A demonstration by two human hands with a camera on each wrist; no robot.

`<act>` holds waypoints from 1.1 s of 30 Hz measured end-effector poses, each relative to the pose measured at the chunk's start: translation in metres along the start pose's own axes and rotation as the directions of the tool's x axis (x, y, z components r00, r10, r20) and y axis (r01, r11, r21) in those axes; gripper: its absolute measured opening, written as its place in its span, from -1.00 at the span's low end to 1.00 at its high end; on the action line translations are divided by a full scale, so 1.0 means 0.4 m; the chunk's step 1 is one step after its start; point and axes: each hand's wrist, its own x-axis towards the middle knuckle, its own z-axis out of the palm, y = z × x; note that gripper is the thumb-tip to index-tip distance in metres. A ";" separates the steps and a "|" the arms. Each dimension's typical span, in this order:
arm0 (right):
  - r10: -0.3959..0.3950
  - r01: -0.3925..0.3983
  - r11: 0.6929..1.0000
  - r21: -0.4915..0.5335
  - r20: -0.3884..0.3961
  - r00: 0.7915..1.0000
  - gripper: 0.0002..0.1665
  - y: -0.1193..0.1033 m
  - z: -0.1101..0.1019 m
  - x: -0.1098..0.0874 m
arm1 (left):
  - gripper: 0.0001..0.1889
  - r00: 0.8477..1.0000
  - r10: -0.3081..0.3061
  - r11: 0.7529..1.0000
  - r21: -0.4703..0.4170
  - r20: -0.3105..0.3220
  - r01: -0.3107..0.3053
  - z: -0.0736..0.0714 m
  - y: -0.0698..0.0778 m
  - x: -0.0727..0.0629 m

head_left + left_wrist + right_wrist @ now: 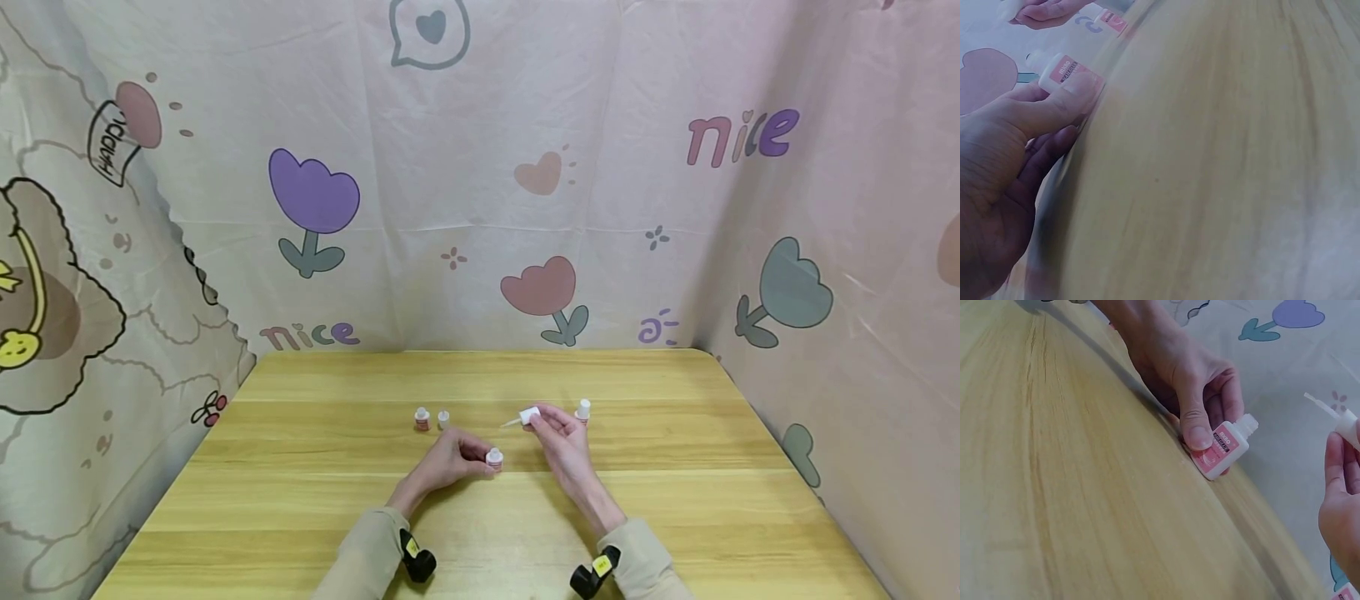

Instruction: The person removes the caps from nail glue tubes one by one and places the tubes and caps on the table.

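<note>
My left hand [450, 458] pinches a small white bottle [494, 459] with a pink label; its neck is uncapped. In the right wrist view the left thumb presses on the label of this bottle [1222, 450], which stands on the table. My right hand [564, 442] holds a white brush cap [529, 415] up to the right of the bottle, its thin applicator brush [1321, 404] pointing left. Just behind the right hand stands a capped bottle [583, 410]. Beyond the left hand are an open bottle [422, 419] and a loose white cap [444, 419].
The wooden table [300, 483] reaches back to a patterned curtain [450, 292] with printed flowers and words, which also hangs along both sides. A black wrist camera is strapped over each sleeve [367, 550].
</note>
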 end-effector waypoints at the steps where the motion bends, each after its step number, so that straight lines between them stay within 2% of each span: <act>1: 0.001 -0.001 1.000 0.012 0.001 1.000 -0.72 0.000 -0.001 0.000 | -0.79 1.000 0.002 1.000 -0.002 -0.001 -0.002 0.000 0.000 0.000; 7: 0.017 -0.017 0.998 0.052 -0.002 1.000 -0.69 0.003 -0.004 0.001 | -0.79 1.000 0.022 1.000 0.002 -0.012 -0.022 0.002 -0.004 -0.001; 13: 0.018 -0.020 0.998 0.064 0.031 0.999 -0.64 0.002 -0.008 -0.002 | -0.80 1.000 0.015 1.000 0.010 -0.026 -0.015 0.006 -0.002 -0.005; 24: 0.021 -0.025 0.997 0.076 0.060 0.998 -0.64 0.004 -0.012 -0.001 | -0.81 0.997 0.000 0.999 0.034 -0.071 0.003 0.013 0.000 -0.007; 33: 0.060 -0.063 0.996 0.058 0.056 0.997 -0.62 0.001 -0.013 0.001 | -0.80 0.996 0.019 0.999 0.036 -0.088 -0.015 0.013 0.002 -0.010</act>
